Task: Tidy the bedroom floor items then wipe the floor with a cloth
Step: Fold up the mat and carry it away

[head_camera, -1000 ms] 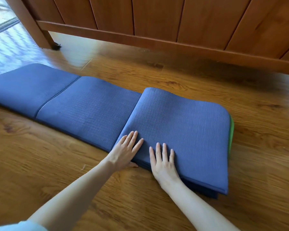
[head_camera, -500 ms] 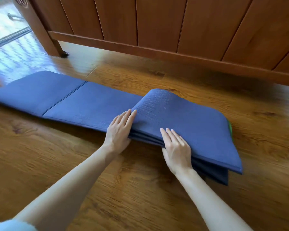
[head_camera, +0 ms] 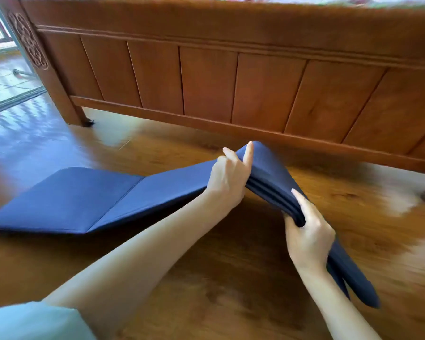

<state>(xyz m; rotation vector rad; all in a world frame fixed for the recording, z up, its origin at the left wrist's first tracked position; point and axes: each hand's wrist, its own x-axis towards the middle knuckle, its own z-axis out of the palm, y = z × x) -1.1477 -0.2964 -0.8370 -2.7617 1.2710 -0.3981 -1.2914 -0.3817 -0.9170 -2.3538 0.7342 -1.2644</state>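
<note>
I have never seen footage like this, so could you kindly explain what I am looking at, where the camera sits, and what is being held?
No machine here: a person's two bare hands, filmed by one wide-angle camera on their head, looking forward and down. The left hand and right hand each have a grip on the folded stack of a blue folding mat, raised off the wooden floor. The mat's unfolded panels lie on the floor to the left. Behind stands a wooden bed frame.

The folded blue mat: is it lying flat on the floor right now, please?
No: both the left hand and right hand grip the folded blue mat, whose stacked end is raised.
</note>
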